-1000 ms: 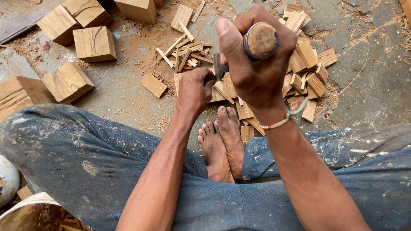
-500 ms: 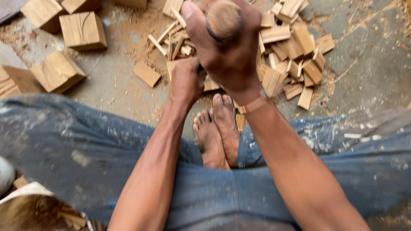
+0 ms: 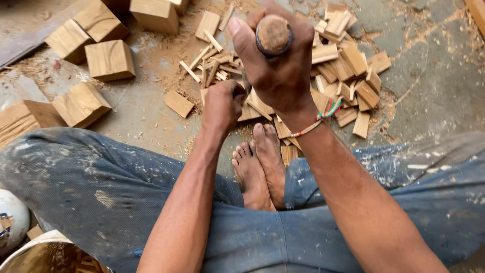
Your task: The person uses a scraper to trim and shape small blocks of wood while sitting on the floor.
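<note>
Bare feet (image 3: 260,164) lie just below the left hand (image 3: 221,105), whose grip closes on a mostly hidden wood piece beneath the right hand (image 3: 280,65), fisted around a wooden tool handle (image 3: 273,33) at 12 o'clock: a glancing blow could likely strike fingers or toes.

Wood blocks (image 3: 96,55) sit far left; thin slats (image 3: 348,65) lie scattered far right; a bucket (image 3: 35,255) stands near left.

1. Head camera is looking steeply down from the seated person's own eye level, facing forward over the lap.
2. It is sitting close: right hand (image 3: 278,65) is filling upper centre.
3. Only one view, nothing shared.
</note>
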Tool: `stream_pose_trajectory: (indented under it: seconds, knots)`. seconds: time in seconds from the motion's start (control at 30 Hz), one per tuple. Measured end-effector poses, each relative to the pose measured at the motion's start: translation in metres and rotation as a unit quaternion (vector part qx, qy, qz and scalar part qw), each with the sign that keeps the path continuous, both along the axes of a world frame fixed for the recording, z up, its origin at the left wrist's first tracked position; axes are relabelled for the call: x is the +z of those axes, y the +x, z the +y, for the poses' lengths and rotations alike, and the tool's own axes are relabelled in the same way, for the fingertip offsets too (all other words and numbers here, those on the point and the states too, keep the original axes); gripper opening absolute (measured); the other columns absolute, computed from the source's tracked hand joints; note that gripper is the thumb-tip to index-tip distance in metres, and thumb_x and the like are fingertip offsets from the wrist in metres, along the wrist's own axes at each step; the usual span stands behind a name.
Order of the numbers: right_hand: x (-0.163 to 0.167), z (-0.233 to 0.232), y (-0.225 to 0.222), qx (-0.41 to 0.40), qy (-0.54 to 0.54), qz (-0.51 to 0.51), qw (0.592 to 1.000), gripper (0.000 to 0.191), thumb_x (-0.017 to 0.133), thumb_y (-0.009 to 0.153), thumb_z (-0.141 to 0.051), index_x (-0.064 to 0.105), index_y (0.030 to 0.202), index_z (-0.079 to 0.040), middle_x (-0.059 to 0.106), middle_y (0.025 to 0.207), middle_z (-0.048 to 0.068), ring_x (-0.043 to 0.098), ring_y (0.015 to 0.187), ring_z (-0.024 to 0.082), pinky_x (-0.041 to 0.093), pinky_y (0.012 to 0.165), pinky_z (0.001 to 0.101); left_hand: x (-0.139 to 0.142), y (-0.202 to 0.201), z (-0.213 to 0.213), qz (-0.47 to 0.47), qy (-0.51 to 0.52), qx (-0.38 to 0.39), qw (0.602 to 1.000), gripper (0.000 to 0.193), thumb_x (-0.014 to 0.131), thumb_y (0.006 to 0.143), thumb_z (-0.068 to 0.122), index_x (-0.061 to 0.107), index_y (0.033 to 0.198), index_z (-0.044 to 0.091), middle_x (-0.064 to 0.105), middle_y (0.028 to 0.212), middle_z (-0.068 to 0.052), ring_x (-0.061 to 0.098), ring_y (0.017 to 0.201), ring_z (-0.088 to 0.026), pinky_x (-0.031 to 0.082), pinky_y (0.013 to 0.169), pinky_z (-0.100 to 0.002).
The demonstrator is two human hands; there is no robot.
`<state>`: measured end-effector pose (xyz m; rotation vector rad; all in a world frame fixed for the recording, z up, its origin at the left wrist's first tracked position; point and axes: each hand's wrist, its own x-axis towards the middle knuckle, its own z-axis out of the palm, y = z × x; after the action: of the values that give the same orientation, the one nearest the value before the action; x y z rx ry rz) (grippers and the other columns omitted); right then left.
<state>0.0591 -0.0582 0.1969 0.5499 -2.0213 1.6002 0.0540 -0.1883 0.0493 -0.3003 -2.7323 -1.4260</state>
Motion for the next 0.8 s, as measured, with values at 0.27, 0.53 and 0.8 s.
stream_pose_trajectory:
  seconds: [0.27, 0.53, 0.8]
  knots:
    - [0.013, -0.001, -0.004, 0.025, -0.024, 0.027, 0.999, 0.016, 0.068, 0.109, -0.01, 0.063, 0.095, -0.003, 0.063, 0.08, 0.0, 0.067, 0.066, 0.01, 0.052, 0.057, 0.026, -0.002, -0.006, 0.001, -0.025, -0.024, -0.025, 0.999, 0.009, 0.071, 0.086, -0.003, 0.076, 0.09, 0.004, 0.078, 0.088, -0.012, 0.074, 0.072, -0.019, 0.062, 0.066, -0.034]
    - [0.007, -0.004, -0.006, 0.007, -0.023, 0.005, 1.0, 0.027, 0.072, 0.111, -0.009, 0.06, 0.087, -0.002, 0.062, 0.074, 0.0, 0.062, 0.065, 0.008, 0.048, 0.058, 0.0253, 0.012, -0.001, -0.002, 0.005, -0.004, -0.036, 0.999, 0.009, 0.072, 0.087, -0.002, 0.076, 0.093, 0.004, 0.078, 0.091, -0.011, 0.075, 0.077, -0.02, 0.062, 0.072, -0.033]
    - [0.001, -0.001, -0.017, 0.021, -0.032, 0.005, 0.999, 0.018, 0.069, 0.108, -0.006, 0.062, 0.091, -0.002, 0.062, 0.077, 0.001, 0.065, 0.064, 0.009, 0.05, 0.056, 0.0251, 0.012, -0.002, -0.006, 0.031, -0.002, -0.008, 0.999, 0.008, 0.073, 0.086, -0.002, 0.076, 0.092, 0.002, 0.076, 0.088, -0.015, 0.074, 0.078, -0.024, 0.06, 0.072, -0.038]
